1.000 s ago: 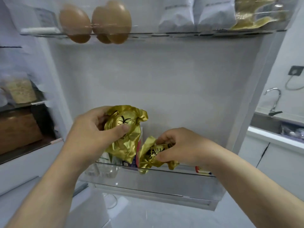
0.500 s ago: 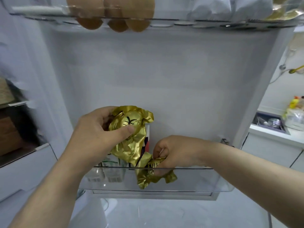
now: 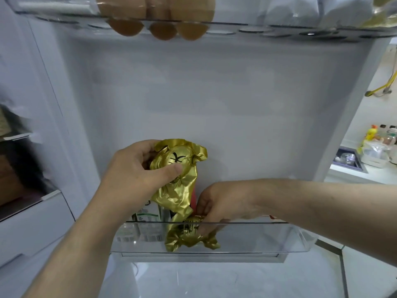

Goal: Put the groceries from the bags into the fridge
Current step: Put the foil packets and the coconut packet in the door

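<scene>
I face the inside of the open fridge door. My left hand (image 3: 137,171) grips a gold foil packet (image 3: 178,181) with black lettering, held above the clear lower door bin (image 3: 268,237). My right hand (image 3: 223,205) reaches down into that bin and holds a second gold foil packet (image 3: 189,235), which sits low inside the bin behind its clear front wall. My right fingertips are partly hidden behind the bin's rim.
Small cartons (image 3: 148,222) stand in the bin's left part, with something red (image 3: 194,201) behind the packets. The upper door shelf (image 3: 214,24) carries brown eggs (image 3: 125,26) and white bags (image 3: 290,7). Fridge drawers (image 3: 32,222) lie left; a kitchen counter (image 3: 365,168) lies right.
My right hand has lowered its gold packet from the bin's rim down into the bin. My left hand has kept its packet at about the same place. The view has shifted right.
</scene>
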